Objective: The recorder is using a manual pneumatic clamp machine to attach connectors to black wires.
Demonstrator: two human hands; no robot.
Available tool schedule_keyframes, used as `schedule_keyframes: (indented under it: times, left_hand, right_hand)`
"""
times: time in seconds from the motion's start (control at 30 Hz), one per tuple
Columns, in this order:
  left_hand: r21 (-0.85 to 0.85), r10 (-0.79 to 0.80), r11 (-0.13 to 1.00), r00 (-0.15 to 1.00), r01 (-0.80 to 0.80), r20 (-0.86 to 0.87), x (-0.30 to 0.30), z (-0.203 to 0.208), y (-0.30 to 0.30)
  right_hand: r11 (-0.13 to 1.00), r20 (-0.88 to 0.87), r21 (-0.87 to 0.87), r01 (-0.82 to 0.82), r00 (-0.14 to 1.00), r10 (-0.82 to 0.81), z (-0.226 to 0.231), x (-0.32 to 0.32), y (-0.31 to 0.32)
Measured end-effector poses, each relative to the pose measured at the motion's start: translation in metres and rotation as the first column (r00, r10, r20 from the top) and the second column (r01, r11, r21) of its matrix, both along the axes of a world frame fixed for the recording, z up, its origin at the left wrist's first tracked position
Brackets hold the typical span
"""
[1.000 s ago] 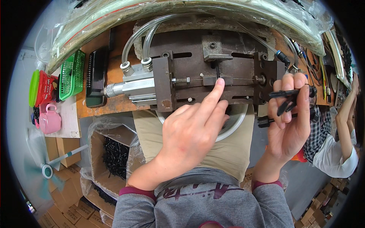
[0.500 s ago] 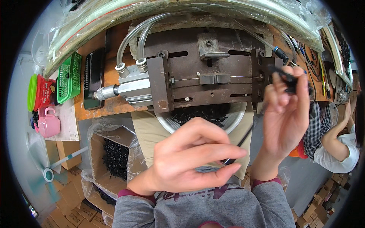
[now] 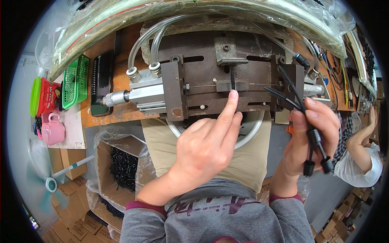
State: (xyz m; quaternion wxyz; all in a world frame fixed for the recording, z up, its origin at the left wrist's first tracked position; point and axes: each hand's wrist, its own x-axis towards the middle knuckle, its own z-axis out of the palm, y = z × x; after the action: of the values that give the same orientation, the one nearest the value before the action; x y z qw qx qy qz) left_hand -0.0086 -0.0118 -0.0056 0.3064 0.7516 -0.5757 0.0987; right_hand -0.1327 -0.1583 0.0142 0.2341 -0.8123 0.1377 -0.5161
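Note:
In front of me a dark metal clamping fixture (image 3: pixel 251 99) has a small grey block (image 3: pixel 222 86) at its middle. A thin black rod (image 3: pixel 232 77) stands in the block. My left hand (image 3: pixel 206 141) reaches over with its index finger stretched out, its tip touching the rod's near end; its thumb is hidden. At the right, my right hand (image 3: pixel 312 135) is closed round black brush wands (image 3: pixel 314 137). Their bristled ends point up toward the fixture, and two black plugs hang below my fingers.
Pneumatic cylinders (image 3: pixel 148 97) with clear hoses flank the fixture. A bowl of black pieces (image 3: pixel 175 128) sits on my lap under the bench edge. At left are a box of black pieces (image 3: pixel 123 168), a green basket (image 3: pixel 76 81) and a pink cup (image 3: pixel 52 129). Another person (image 3: pixel 364 162) sits at right.
My left hand has moved up to the fixture, its pinch on a black wand loosened into a pointing finger. A black rod now stands in the block. My right hand has lowered with its wands.

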Motion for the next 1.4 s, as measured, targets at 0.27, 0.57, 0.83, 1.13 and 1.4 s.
schedule_keyframes:
  times: [0.27,0.57,0.83,1.13,1.4]
  left_hand:
    - [0.030,0.007,1.000,0.999,-0.009,0.046,0.006,0.006,-0.005]
    - [0.022,0.006,1.000,1.000,-0.005,-0.009,0.007,0.007,-0.004]
    - [-0.059,-0.079,0.996,0.964,0.066,-0.253,0.007,0.012,0.007]
    - [-0.267,-0.244,0.952,0.895,0.149,-0.373,0.000,0.020,0.011]
    - [-0.311,-0.292,0.939,0.819,0.148,-0.494,-0.001,0.024,0.017]
  right_hand:
    - [0.980,-0.123,-0.191,-0.062,0.992,0.039,-0.002,-0.008,0.004]
    - [0.978,-0.116,-0.196,-0.067,0.992,0.045,-0.011,-0.005,0.014]
    - [0.970,-0.124,-0.234,-0.067,0.992,0.039,-0.016,-0.004,0.012]
    - [0.967,-0.160,-0.162,-0.196,0.972,0.170,-0.021,0.000,0.023]
    - [0.957,-0.204,-0.116,-0.267,0.949,0.240,-0.019,-0.003,0.030]
